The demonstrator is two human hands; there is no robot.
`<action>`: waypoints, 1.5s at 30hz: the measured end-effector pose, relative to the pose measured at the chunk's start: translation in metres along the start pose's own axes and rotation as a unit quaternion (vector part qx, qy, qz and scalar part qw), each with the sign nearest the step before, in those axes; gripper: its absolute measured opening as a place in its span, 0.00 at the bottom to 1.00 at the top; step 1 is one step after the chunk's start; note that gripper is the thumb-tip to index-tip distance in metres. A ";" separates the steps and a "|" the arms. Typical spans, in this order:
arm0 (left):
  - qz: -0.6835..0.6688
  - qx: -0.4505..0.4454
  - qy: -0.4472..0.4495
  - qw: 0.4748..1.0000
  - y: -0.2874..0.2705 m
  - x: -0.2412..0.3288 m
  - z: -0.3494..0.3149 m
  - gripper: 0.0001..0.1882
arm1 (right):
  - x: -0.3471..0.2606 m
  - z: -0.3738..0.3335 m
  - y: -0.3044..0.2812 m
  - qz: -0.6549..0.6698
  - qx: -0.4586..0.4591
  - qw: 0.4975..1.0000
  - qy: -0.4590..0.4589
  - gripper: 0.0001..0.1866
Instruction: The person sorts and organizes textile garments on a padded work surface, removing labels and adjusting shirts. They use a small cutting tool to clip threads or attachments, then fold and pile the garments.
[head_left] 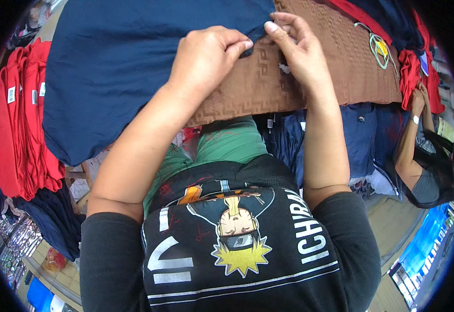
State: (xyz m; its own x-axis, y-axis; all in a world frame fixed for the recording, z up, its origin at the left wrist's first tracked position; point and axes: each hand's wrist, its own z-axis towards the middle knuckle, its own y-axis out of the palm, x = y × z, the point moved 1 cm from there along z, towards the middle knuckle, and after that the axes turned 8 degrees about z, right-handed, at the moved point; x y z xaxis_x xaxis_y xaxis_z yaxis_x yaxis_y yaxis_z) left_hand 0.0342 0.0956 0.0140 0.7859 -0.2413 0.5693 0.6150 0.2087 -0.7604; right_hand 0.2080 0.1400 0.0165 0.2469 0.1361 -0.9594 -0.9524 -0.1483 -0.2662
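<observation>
A large piece of navy cloth (117, 62) lies over the left part of a brown patterned padded surface (273, 88) in front of me. My left hand (204, 56) is closed on the cloth's right edge, and a small dark bunch shows at its thumb. Just to the right, my right hand (301, 52) has its thumb and forefinger close together in a pinch at the same edge. What lies between those two fingertips is too small to make out. The other right fingers are loosely bent.
Red folded garments (24, 114) with white tags hang at the left. Navy garments (352, 138) hang below the brown surface at the right. A pale green cord (379, 51) lies at the far right. Beyond it, another person's hand (419, 96) touches red cloth (409, 73).
</observation>
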 end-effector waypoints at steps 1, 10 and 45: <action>-0.012 -0.015 -0.030 0.999 -0.004 0.000 0.001 0.10 | -0.006 -0.002 -0.002 -0.007 0.004 1.000 0.005 0.18; -0.124 -0.141 -0.143 0.972 -0.028 0.003 0.018 0.09 | -0.005 -0.030 -0.020 -0.037 -0.055 0.997 -0.040 0.14; -0.294 -0.075 -0.022 0.953 -0.083 -0.011 -0.030 0.12 | -0.011 -0.033 -0.012 -0.086 -0.086 0.979 -0.167 0.17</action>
State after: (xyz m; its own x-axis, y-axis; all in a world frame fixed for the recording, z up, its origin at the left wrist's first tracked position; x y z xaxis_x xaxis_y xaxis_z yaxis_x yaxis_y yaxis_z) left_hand -0.0276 0.0526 0.0615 0.3133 -0.2336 0.9205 0.9358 -0.0888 -0.3411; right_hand 0.2229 0.1081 0.0274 0.3020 0.4810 -0.8231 -0.8510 -0.2531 -0.4601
